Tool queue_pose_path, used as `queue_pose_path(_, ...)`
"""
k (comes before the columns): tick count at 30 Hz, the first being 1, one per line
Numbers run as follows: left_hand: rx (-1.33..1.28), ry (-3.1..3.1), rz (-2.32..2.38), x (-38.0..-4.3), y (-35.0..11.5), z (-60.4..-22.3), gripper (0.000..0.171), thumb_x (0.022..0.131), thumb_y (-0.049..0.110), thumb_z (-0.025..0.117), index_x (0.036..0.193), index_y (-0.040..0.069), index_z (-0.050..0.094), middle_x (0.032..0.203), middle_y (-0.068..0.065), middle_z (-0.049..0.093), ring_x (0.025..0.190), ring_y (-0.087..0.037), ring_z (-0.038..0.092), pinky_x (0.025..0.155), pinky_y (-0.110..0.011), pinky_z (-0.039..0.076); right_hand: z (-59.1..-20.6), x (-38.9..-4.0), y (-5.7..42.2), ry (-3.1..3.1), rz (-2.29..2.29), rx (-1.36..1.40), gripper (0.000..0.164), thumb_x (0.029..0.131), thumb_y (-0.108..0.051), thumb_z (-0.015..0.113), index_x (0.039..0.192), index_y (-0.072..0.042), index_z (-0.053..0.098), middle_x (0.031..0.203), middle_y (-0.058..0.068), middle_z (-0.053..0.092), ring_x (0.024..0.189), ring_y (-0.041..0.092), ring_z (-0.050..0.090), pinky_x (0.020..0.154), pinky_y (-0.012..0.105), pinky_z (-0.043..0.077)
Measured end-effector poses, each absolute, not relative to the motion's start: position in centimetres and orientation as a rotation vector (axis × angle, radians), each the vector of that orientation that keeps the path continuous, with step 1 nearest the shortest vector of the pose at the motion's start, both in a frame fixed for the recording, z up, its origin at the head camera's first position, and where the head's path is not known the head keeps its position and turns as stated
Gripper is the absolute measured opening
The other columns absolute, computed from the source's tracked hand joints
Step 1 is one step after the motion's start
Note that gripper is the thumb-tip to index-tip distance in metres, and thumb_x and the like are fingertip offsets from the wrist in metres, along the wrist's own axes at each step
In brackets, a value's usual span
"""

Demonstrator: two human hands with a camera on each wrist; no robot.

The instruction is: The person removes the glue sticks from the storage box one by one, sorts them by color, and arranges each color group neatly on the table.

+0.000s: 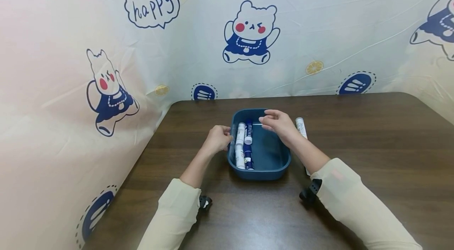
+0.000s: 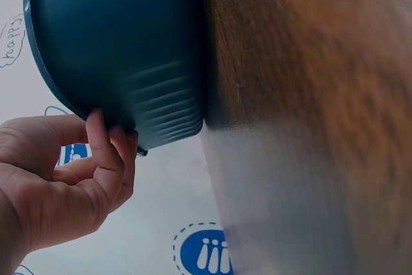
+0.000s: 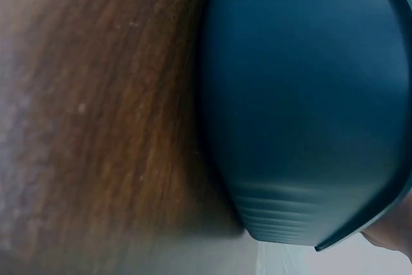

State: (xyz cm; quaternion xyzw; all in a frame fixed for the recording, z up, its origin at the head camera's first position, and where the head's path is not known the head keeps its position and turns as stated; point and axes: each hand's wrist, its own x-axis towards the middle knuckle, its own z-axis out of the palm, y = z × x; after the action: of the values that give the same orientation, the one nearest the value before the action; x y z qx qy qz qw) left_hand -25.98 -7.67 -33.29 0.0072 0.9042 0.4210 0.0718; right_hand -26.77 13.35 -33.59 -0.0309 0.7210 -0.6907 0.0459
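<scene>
A dark blue plastic bin (image 1: pixel 267 175) stands on the table. Along its left side lie two white tubes (image 1: pixel 240 134) and two dark blue tubes (image 1: pixel 248 132), arranged in two columns. My left hand (image 1: pixel 218 138) pinches the bin's left rim, with the fingertips on the outer wall in the left wrist view. Over the bin's upper right part hovers my right hand (image 1: pixel 278 124), fingers loosely bent, nothing visible in it. The right wrist view shows mostly the bin's outer wall (image 3: pixel 302 94), which hides most of that hand.
A white tube (image 1: pixel 300 127) lies on the table just right of the bin, partly behind my right forearm. The brown wooden table (image 1: pixel 372 155) reaches back to a printed cloth (image 1: pixel 301 25). Each sleeve bears a black wrist device (image 1: pixel 310 191).
</scene>
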Motion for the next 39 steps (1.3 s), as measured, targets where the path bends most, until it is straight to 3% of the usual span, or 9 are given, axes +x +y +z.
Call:
queue_pose_path(21,0.048,2.713,1.284,-26.0,-7.8,-33.3,0.038,0.09,0.004,0.054,0.128,-0.005,0.051,0.106,-0.016,0.061,0.077,-0.021,0.065,0.062,-0.03,0.055,-33.3,-28.3,10.7,2.179,-1.993,-0.058,0.059,0.091,-0.015,0.059,0.139,0.004,0.031,0.132,0.023,0.044,0.118,0.034,0.048,0.1,0.042,0.036)
queue_pose_path(39,0.01,2.694,1.274,-26.0,-7.6,-33.4,0.039,0.091,0.006,0.055,0.129,-0.002,0.051,0.106,-0.014,0.06,0.078,-0.021,0.064,0.064,-0.03,0.055,-34.0,-29.0,9.4,2.146,-1.846,0.133,0.059,0.089,-0.01,0.061,0.138,0.007,0.032,0.132,0.025,0.043,0.116,0.033,0.049,0.094,0.035,0.043)
